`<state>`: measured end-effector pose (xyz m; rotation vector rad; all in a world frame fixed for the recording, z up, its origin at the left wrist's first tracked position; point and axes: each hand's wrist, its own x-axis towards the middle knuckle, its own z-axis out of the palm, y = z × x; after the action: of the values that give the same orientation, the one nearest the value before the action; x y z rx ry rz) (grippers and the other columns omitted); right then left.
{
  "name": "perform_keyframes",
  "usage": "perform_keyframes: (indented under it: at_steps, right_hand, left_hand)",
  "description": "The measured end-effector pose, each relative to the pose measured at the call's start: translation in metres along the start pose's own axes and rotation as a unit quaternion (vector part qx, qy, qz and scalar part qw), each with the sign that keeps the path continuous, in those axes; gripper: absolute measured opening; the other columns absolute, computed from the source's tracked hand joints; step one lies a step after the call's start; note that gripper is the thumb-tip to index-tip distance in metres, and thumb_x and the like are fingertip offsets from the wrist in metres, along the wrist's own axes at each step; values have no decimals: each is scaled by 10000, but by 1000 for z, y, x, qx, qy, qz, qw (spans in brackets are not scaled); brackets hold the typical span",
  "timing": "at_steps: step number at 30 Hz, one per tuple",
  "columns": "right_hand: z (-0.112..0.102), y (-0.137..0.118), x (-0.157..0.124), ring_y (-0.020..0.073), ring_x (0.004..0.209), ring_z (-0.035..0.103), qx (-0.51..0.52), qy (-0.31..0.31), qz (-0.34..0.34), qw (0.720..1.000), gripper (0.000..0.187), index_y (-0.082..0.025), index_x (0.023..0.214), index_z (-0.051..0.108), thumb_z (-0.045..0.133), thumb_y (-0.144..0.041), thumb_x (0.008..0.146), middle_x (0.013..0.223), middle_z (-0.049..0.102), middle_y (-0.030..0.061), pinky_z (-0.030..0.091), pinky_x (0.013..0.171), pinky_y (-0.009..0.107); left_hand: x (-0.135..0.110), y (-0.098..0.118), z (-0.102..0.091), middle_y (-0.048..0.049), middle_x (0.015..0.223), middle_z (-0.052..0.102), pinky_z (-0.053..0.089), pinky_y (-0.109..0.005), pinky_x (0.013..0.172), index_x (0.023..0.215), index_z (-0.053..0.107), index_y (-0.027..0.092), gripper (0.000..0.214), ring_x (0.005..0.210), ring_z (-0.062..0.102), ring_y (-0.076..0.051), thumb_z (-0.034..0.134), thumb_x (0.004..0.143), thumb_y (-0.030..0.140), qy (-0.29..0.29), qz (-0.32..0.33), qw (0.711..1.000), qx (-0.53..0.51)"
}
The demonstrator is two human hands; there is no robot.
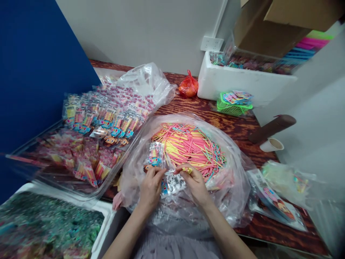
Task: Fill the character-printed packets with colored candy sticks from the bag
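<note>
A big clear plastic bag [237, 169] lies open on the wooden table in front of me, filled with thin pink, yellow and green sticks [188, 145]. My left hand [151, 187] is closed on a small clear printed packet [155, 156] at the near edge of the pile. My right hand [194, 183] pinches a small bundle of sticks [187, 169] by their ends, right next to the left hand. Another printed packet [172, 183] lies between the two hands.
A clear tray [40, 172] at left holds several rows of filled packets [107, 118]. White foam boxes stand at near left [105, 216] and at the back right [242, 81]. A green basket [233, 106], a red bag [188, 87], a brown roll [272, 127] and flat packets [275, 205] lie to the right.
</note>
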<state>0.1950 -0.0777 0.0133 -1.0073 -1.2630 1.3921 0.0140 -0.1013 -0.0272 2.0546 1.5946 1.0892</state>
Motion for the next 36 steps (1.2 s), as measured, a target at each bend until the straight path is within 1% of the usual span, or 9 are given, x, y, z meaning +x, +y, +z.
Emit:
perform_keyframes:
  at_steps: [3, 7, 10, 14, 18, 22, 27, 33, 36]
  right_hand:
    - [-7, 2, 5, 179, 814, 638, 18, 18, 22, 999, 134, -229, 959, 686, 624, -307, 868, 869, 696, 21, 471, 785, 306]
    - [-12, 1, 11, 174, 810, 640, 36, 23, 27, 999, 128, -225, 933, 691, 644, -312, 851, 865, 691, 21, 485, 772, 304]
    - [-10, -2, 12, 174, 813, 640, 31, 18, 24, 999, 118, -223, 911, 696, 653, -309, 843, 843, 690, 18, 486, 767, 302]
    - [-6, -1, 11, 179, 802, 645, 23, 7, 28, 999, 130, -220, 926, 696, 646, -312, 849, 833, 694, 22, 488, 778, 319]
    - [-6, -2, 18, 180, 804, 643, 36, 17, 42, 998, 139, -213, 927, 678, 651, -321, 845, 833, 691, 21, 483, 790, 324]
    - [1, -21, 42, 198, 819, 658, 148, 63, 20, 987, 159, -224, 902, 632, 657, -365, 832, 815, 694, 16, 481, 877, 393]
    - [23, -45, 69, 240, 1008, 655, 233, 5, 39, 972, 193, -259, 857, 608, 621, -451, 850, 941, 720, 29, 477, 920, 450]
    - [29, -30, 58, 264, 1044, 646, 229, -34, 92, 969, 208, -253, 884, 602, 643, -449, 829, 972, 739, 47, 480, 896, 458]
    - [26, -25, 46, 263, 1069, 627, 197, -36, 116, 973, 195, -225, 866, 627, 660, -411, 820, 1008, 736, 66, 437, 959, 447]
  left_hand:
    - [3, 3, -9, -69, 942, 633, 504, -333, 796, 1090, 649, 189, 253, 907, 609, -196, 444, 944, 221, 37, -53, 997, -33]
    - [9, 3, -20, -30, 872, 657, 496, -289, 766, 904, 672, 193, 171, 840, 623, -175, 529, 912, 287, 102, -132, 980, -108]
    - [13, 7, -27, -28, 870, 660, 493, -269, 764, 871, 681, 186, 174, 842, 620, -165, 548, 902, 294, 118, -156, 966, -167]
    - [18, 14, -30, -35, 893, 657, 492, -263, 774, 873, 697, 185, 177, 872, 613, -165, 561, 891, 296, 110, -166, 955, -219]
    - [19, 17, -22, -36, 854, 665, 501, -279, 774, 832, 714, 189, 194, 853, 617, -174, 577, 872, 320, 104, -179, 948, -244]
    - [19, 17, -10, -42, 851, 688, 500, -292, 798, 843, 733, 187, 197, 859, 625, -179, 590, 861, 322, 78, -179, 940, -278]
    - [19, 17, 0, -37, 857, 698, 496, -273, 782, 841, 745, 188, 190, 840, 621, -166, 620, 843, 331, 60, -202, 919, -333]
    - [15, 13, 5, -33, 833, 686, 490, -270, 761, 847, 749, 175, 240, 808, 622, -166, 685, 777, 395, 73, -278, 875, -390]
    - [14, 14, 7, -32, 838, 690, 486, -273, 778, 831, 746, 180, 215, 818, 627, -167, 696, 772, 380, 64, -276, 871, -401]
